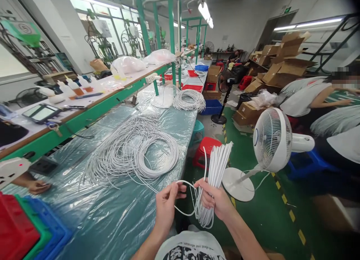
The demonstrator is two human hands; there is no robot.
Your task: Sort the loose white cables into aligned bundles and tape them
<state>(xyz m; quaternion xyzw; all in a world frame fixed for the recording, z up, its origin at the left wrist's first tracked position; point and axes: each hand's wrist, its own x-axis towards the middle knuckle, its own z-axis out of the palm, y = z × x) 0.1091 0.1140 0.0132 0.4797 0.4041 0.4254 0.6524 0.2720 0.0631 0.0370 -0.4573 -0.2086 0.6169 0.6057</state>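
The right hand (215,198) curls round a wire bundle (219,160), its top tipped right. Just left, the left hand (168,202) pinches one wire (185,181).

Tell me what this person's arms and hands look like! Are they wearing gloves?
No gloves! The left hand and right hand are both bare, with no ring or watch that I can see. The forearms show no sleeves. The shirt is pale, with dark printing and small letters.
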